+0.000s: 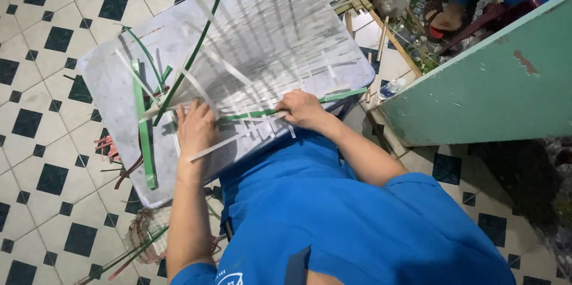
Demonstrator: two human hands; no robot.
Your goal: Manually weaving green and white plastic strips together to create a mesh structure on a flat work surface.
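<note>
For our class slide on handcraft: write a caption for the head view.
Both hands, left hand and right hand, press white strips woven over a grey board.

Head view, steeply down, close overhead

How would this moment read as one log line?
left hand: flat on white strips | right hand: pressing green strip | woven mat on grey board
</note>
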